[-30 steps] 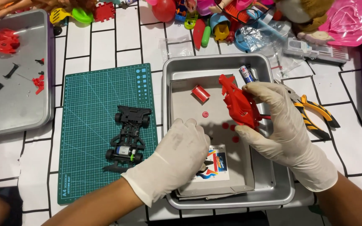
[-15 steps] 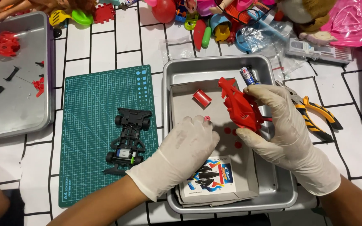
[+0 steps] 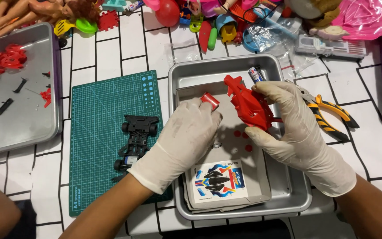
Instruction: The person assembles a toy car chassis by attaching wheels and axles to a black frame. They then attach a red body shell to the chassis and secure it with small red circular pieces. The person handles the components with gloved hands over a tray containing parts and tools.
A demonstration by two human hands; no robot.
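Left hand [image 3: 186, 137] now forward, fingertips at the red cylinder [image 3: 209, 100].

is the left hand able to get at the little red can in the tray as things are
Probably yes: the left hand already has its fingertips at the small red can inside the metal tray, and nothing lies between them; the right hand holds the red car body alongside.
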